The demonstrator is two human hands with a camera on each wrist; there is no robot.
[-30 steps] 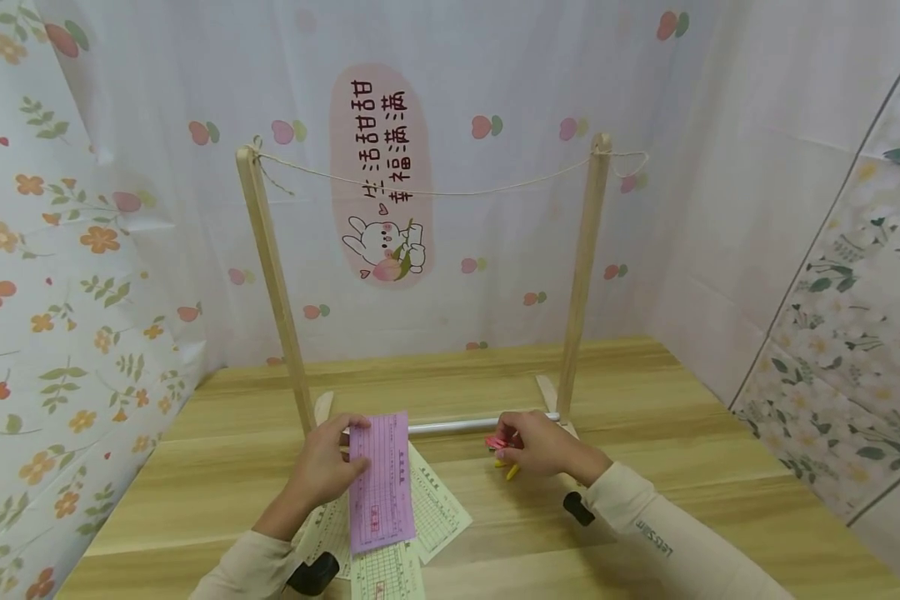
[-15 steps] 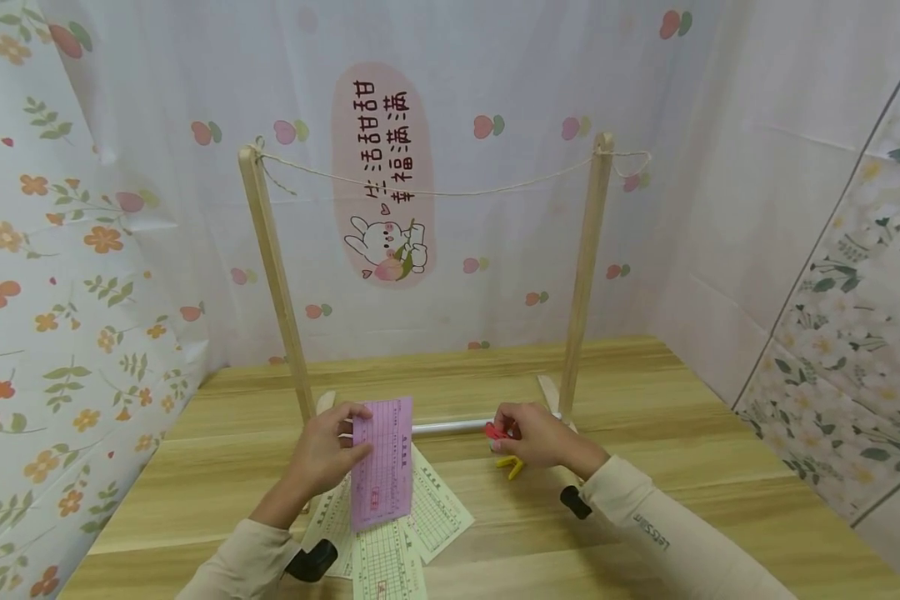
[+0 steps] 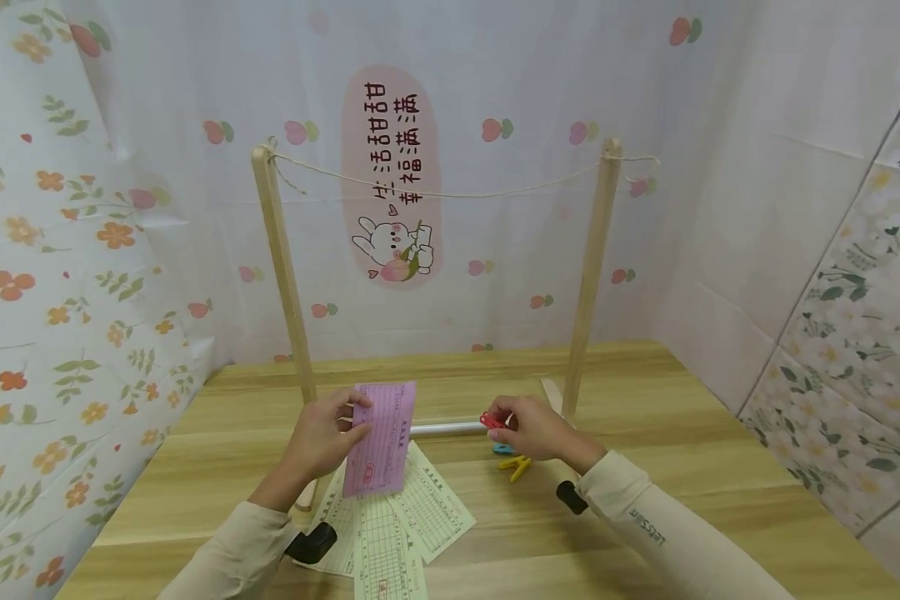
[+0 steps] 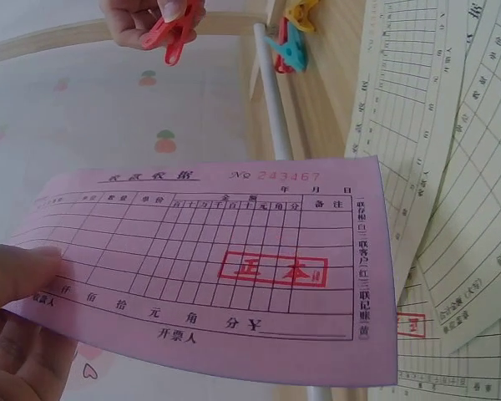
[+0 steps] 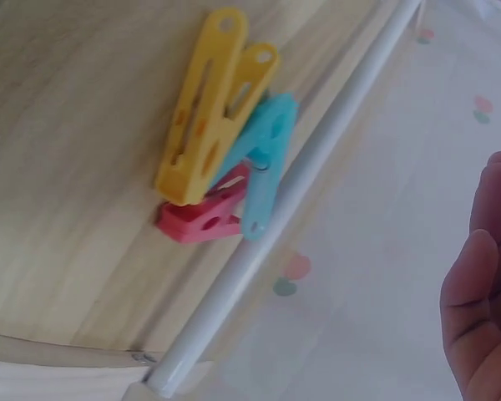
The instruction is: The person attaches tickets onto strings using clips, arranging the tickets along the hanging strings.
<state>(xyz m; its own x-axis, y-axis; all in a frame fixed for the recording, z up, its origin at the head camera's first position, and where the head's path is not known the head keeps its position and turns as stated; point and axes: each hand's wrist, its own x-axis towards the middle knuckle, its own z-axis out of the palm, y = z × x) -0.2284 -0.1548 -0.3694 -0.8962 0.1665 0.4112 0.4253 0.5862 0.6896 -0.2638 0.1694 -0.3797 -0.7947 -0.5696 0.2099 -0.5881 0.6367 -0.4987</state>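
My left hand pinches the edge of a pink receipt slip, thumb on its printed face, and holds it raised above the table. A grid and a red stamp show on the slip in the left wrist view. My right hand pinches a red clothespin between thumb and fingers, up off the table. Under the right hand lie a yellow clothespin, a blue clothespin and a pink-red clothespin, bunched together. Several pale green receipt slips lie fanned on the table below the pink slip.
A wooden frame stands behind the hands, with a left post, a right post and a sagging string between their tops. A metal rod joins the posts low down. Printed curtains surround the wooden table.
My left hand has raised the pink slip, baring more of the green slips. The right hand has lifted the red clothespin off the pile, and the blue clothespin now shows in the head view.
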